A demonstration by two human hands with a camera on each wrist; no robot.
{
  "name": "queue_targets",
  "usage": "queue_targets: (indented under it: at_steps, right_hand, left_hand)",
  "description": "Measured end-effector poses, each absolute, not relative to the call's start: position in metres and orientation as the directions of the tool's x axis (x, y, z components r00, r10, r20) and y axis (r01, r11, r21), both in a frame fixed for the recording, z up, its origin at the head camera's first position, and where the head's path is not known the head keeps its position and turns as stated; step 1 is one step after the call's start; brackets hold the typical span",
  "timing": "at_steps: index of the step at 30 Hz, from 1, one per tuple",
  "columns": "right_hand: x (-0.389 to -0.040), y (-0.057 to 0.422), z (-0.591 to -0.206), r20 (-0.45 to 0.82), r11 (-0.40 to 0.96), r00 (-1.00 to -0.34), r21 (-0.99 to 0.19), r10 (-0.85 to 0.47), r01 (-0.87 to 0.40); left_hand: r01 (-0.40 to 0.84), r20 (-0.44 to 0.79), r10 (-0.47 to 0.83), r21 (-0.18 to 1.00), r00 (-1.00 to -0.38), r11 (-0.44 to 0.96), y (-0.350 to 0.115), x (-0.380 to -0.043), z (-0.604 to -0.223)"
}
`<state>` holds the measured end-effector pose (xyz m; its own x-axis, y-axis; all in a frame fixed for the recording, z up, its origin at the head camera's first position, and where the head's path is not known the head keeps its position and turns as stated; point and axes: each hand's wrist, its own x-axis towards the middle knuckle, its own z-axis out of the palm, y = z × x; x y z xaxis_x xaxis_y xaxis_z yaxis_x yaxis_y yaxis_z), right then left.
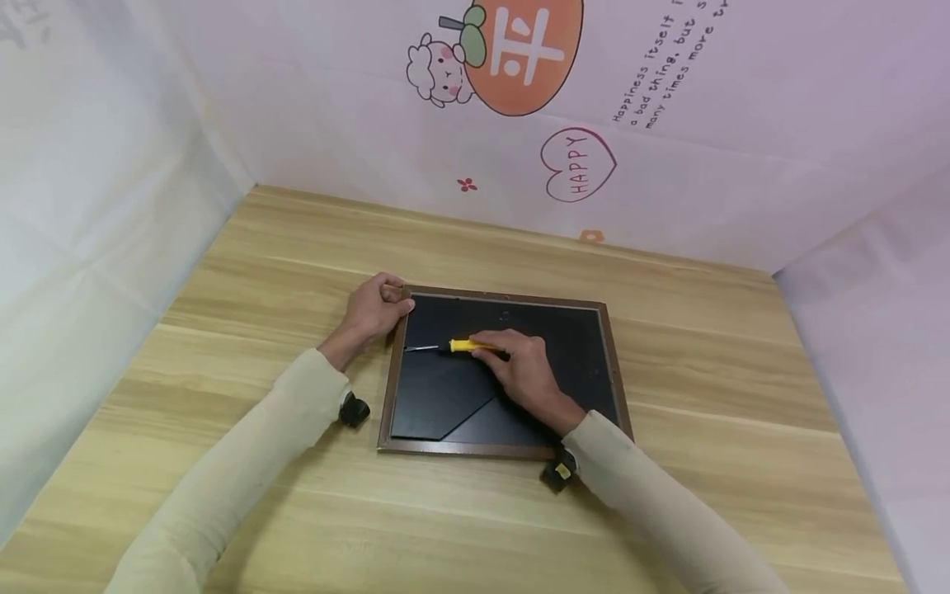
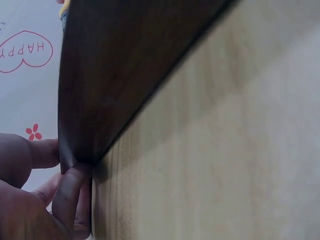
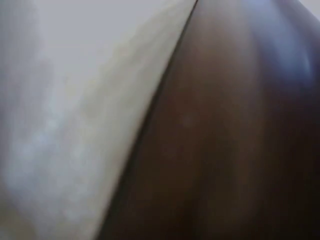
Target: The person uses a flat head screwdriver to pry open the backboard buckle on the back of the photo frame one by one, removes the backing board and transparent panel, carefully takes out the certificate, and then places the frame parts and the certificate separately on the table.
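Note:
A picture frame (image 1: 505, 450) with a brown rim lies face down on the table, its black backing board (image 1: 438, 388) showing. At its far left corner my left hand (image 1: 371, 309) grips the rim, thumb over the top edge; in the left wrist view, fingers (image 2: 70, 195) bend around the corner of the rim (image 2: 100, 85). My right hand (image 1: 523, 367) is over the board and pinches the yellow handle of a screwdriver (image 1: 462, 346). Its metal shaft points left, with the tip right at the inner edge of the left rim. The right wrist view is blurred, mostly brown rim (image 3: 170, 150).
The wooden table (image 1: 475, 511) extends around the frame on all sides. A white printed cloth wall (image 1: 371, 124) rises behind its far edge, and pale cloth walls (image 1: 89, 165) stand at both sides. An angled flap seam (image 1: 469, 414) crosses the backing board.

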<state>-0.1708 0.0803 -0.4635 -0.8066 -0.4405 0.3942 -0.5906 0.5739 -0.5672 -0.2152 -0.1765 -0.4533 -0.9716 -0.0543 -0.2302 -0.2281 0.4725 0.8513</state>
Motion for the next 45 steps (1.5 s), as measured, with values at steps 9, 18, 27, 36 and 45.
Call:
queue_targets:
  at_steps: [9,18,27,36,45]
  right_hand:
    - [-0.167,0.08,-0.447,0.217,0.701,-0.87,-0.522,-0.443,-0.487]
    - [-0.158,0.085,-0.443,0.128,0.722,-0.905,-0.562,-0.406,-0.404]
    - [-0.153,0.08,-0.445,0.322,0.683,-0.848,-0.503,-0.42,-0.529]
    - [-0.162,0.073,-0.438,0.201,0.49,-0.915,-0.793,-0.35,-0.362]
    - [-0.155,0.08,-0.45,0.102,0.641,-0.909,-0.677,-0.405,-0.362]
  left_hand:
    - [-0.22,-0.232,-0.036,0.845,-0.972,0.487,-0.18,-0.214,-0.454]
    - [-0.194,-0.21,-0.027,0.839,-0.977,0.508,-0.178,-0.214,-0.452]
    - [-0.21,-0.224,-0.033,0.837,-0.974,0.505,-0.177,-0.214,-0.451]
    - [-0.224,-0.243,-0.027,0.838,-0.97,0.498,-0.179,-0.214,-0.456]
    - [-0.204,-0.227,-0.018,0.837,-0.974,0.508,-0.181,-0.214,-0.455]
